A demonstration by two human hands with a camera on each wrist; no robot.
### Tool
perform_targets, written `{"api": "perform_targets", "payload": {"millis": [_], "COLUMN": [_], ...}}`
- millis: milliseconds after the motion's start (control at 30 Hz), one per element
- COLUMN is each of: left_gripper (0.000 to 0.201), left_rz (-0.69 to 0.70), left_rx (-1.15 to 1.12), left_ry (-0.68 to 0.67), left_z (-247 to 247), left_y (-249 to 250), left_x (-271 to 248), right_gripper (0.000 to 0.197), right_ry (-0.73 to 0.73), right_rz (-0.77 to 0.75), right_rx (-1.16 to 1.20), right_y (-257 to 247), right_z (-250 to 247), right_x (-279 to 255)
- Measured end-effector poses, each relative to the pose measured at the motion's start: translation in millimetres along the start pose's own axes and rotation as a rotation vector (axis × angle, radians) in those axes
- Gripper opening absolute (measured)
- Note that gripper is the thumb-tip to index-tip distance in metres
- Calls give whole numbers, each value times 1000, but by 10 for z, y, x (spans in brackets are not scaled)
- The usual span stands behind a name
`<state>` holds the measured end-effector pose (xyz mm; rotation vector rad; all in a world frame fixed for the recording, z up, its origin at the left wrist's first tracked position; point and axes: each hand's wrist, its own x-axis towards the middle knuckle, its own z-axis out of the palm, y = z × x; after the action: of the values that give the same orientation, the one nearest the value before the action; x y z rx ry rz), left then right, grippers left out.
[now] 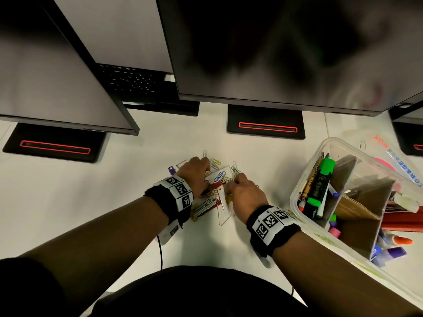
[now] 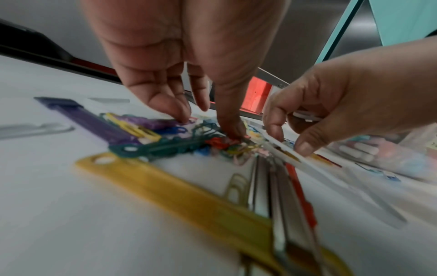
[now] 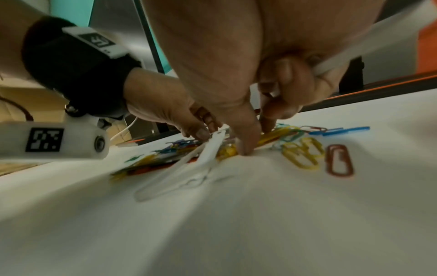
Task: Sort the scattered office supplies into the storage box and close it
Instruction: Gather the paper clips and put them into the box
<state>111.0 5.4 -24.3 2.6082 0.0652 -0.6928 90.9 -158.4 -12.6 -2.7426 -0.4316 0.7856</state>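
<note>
A pile of coloured paper clips (image 1: 219,176) (image 2: 212,142) (image 3: 300,153) lies on the white desk with several plastic strips (image 1: 203,208), one of them yellow (image 2: 179,196). My left hand (image 1: 207,177) (image 2: 205,124) points its curled fingers down into the pile and pinches clips between thumb and fingertips. My right hand (image 1: 230,181) (image 2: 289,140) (image 3: 256,138) pinches a flat white card (image 2: 283,151) (image 3: 210,149) at the pile's right side, its thumb tip on the desk. The clear storage box (image 1: 294,193) stands open to the right, holding pens and a green highlighter (image 1: 322,179) between cardboard dividers.
The box's clear lid (image 1: 398,161) lies behind the box at the far right. Two monitors overhang the back of the desk on black stands (image 1: 265,122). A red clip (image 3: 339,160) and blue clips (image 3: 340,130) lie loose to the right of the pile.
</note>
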Motion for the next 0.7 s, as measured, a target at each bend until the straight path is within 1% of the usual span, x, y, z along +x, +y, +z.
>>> {"api": "perform_targets", "payload": {"millis": [67, 167, 233, 300, 400, 500, 600, 700], "left_gripper": [40, 37, 35, 33, 31, 24, 16, 26], "left_rz": [12, 11, 6, -18, -46, -28, -11, -1], "left_rx": [-4, -13, -8, -15, -54, -77, -124, -106], "left_ry": [-22, -45, -48, -42, -18, 15, 69, 52], "left_z": [6, 9, 17, 31, 66, 88, 77, 73], "left_y": [-3, 9, 17, 23, 25, 28, 58, 99], "left_x": [5, 4, 7, 15, 38, 59, 97, 133], "right_gripper": [23, 20, 17, 14, 15, 14, 14, 17], "right_ry": [7, 12, 41, 71, 114, 143, 187, 244], "right_rz": [-23, -11, 9, 39, 80, 104, 131, 178], "right_rx": [-68, -58, -29, 55, 199, 322, 363, 454], "right_y": [0, 54, 74, 81, 107, 161, 201, 195], "right_z": [1, 5, 5, -12, -11, 57, 84, 69], "right_x": [27, 64, 56, 26, 8, 21, 4, -47]}}
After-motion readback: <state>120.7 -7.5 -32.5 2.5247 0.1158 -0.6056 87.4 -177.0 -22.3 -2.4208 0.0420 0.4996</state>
